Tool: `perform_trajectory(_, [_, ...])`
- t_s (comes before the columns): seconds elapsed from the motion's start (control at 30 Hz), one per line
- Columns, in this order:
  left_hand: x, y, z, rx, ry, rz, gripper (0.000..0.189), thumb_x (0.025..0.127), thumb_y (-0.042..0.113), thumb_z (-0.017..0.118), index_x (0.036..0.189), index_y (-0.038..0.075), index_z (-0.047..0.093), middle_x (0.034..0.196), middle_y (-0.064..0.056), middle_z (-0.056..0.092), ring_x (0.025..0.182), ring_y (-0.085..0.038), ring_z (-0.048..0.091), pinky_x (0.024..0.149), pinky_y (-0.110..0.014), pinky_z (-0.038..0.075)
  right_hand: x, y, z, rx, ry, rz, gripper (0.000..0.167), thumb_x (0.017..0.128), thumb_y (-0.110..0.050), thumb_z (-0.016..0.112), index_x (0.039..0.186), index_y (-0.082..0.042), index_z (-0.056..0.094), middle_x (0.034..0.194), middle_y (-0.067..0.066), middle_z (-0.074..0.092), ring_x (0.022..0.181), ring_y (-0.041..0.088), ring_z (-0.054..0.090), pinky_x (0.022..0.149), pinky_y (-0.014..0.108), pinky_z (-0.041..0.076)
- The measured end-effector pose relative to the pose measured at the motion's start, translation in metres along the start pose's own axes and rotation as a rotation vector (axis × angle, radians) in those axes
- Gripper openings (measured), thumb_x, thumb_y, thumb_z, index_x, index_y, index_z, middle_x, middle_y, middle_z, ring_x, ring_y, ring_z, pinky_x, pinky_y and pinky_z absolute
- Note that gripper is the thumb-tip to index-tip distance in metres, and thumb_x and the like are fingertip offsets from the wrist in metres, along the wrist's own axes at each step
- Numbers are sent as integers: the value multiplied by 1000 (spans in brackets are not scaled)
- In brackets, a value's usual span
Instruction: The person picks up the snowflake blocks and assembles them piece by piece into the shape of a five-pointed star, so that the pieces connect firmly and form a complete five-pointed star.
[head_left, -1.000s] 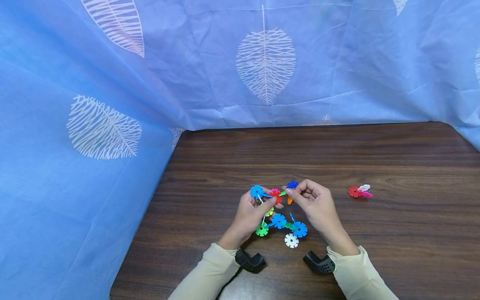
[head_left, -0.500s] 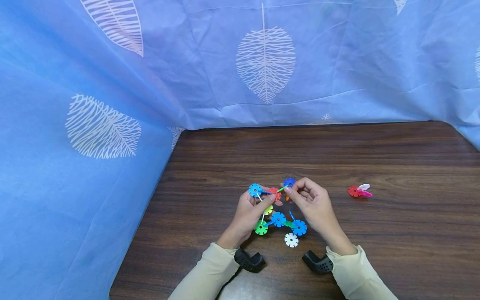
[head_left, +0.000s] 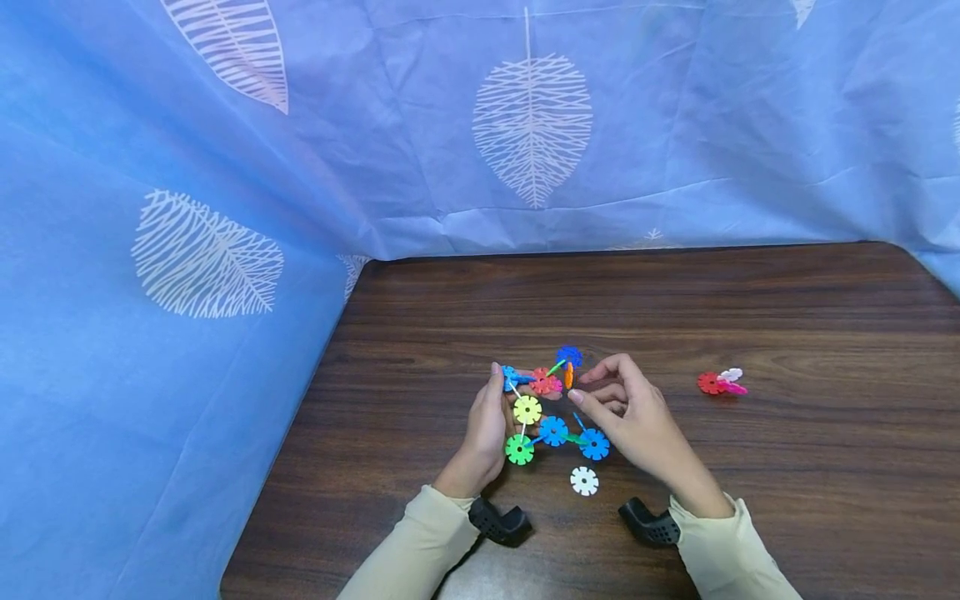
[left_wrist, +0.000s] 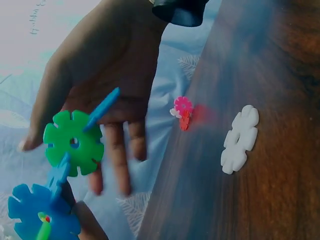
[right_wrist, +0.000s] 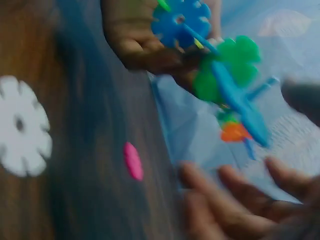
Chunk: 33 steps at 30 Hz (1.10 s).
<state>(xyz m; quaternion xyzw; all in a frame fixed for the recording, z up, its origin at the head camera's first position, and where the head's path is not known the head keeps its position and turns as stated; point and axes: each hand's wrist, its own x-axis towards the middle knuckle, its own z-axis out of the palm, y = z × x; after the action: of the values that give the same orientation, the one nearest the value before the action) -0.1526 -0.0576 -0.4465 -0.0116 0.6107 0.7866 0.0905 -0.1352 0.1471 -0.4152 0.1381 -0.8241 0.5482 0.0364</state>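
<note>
My left hand (head_left: 483, 433) holds up a chain of slotted snowflake discs, thumb raised and fingers stretched beneath it. From the yellow disc (head_left: 527, 409), one branch passes a red disc (head_left: 540, 381) to a dark blue disc (head_left: 569, 357) with an orange disc (head_left: 569, 377) hanging at its end. The other goes down through a green disc (head_left: 520, 450) to two blue discs, the last a blue disc (head_left: 595, 444) on the right. Beside the orange disc, my right hand (head_left: 637, 417) has thumb and fingers apart, with nothing between them; its fingers (right_wrist: 240, 200) look blurred in the right wrist view.
A loose white disc (head_left: 584, 481) lies flat on the wooden table (head_left: 420, 333) in front of the chain. Farther right sits a small joined cluster of a red disc (head_left: 709, 383), a white one and a pink one. A patterned blue cloth (head_left: 450, 167) hangs behind the table.
The right hand has released the chain's dark blue and orange end and drawn slightly away. The left hand's pinch on the red disc has loosened; its thumb now points up.
</note>
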Motion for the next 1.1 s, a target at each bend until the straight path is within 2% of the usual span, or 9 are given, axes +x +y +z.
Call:
perform_trajectory(0.17, [2, 0, 0, -26, 49, -17, 54, 112, 52, 27, 96, 8, 56, 74, 2, 50, 62, -9, 50, 58, -21, 43, -4, 1, -11, 14, -226, 100, 51, 98, -24, 75, 131, 2, 47, 109, 16, 64, 71, 23, 71, 59, 33, 57])
perform_trajectory(0.27, [3, 0, 1, -65, 50, -27, 53, 113, 50, 26, 100, 8, 54, 81, -1, 55, 64, -10, 58, 58, -22, 49, -2, 6, -11, 130, -345, 118, 47, 98, -19, 74, 129, 7, 50, 95, 20, 68, 63, 30, 70, 54, 37, 58])
perform_trajectory(0.37, [4, 0, 1, -88, 29, -22, 51, 114, 47, 25, 107, 6, 56, 91, -4, 58, 66, -10, 62, 61, -23, 52, 0, 12, -9, 258, -396, 97, 38, 101, -12, 69, 123, 13, 50, 86, 26, 70, 62, 32, 70, 54, 37, 59])
perform_trajectory(0.57, [3, 3, 1, -224, -131, 12, 46, 115, 31, 31, 137, -4, 50, 124, -18, 64, 88, -16, 72, 78, -30, 59, 2, 16, -8, 436, -316, 120, 37, 105, -8, 61, 127, 16, 44, 96, 32, 70, 76, 28, 75, 68, 38, 63])
perform_trajectory(0.67, [2, 3, -1, -314, -221, 20, 37, 111, 20, 33, 135, -4, 49, 134, -29, 61, 97, -20, 73, 85, -35, 60, 1, 16, -10, 480, -267, 122, 35, 106, -8, 59, 128, 15, 45, 95, 27, 72, 80, 27, 75, 72, 38, 63])
perform_trajectory(0.77, [2, 3, -3, -388, -282, 10, 27, 105, 12, 34, 123, 2, 52, 132, -31, 62, 95, -22, 74, 87, -38, 59, 0, 16, -13, 492, -250, 102, 33, 106, -7, 59, 128, 14, 47, 94, 25, 73, 81, 25, 75, 72, 37, 63])
perform_trajectory(0.87, [2, 4, -4, -419, -325, 3, 19, 106, 14, 38, 115, 6, 53, 125, -25, 67, 95, -22, 73, 88, -40, 59, 1, 16, -14, 478, -247, 99, 31, 105, -8, 60, 128, 11, 49, 93, 24, 74, 81, 24, 75, 72, 37, 63])
perform_trajectory(0.97, [2, 4, -5, -410, -333, -2, 13, 109, 17, 45, 112, 8, 53, 118, -16, 71, 95, -21, 73, 88, -40, 59, 2, 16, -14, 464, -247, 110, 32, 105, -9, 61, 128, 9, 50, 92, 24, 74, 80, 26, 75, 73, 37, 63])
perform_trajectory(1.1, [3, 5, -7, -368, -327, -15, 18, 110, 19, 50, 119, 5, 55, 120, -16, 71, 97, -21, 73, 90, -40, 59, 3, 17, -16, 450, -249, 110, 34, 105, -9, 62, 129, 10, 49, 93, 25, 74, 82, 30, 75, 74, 39, 63])
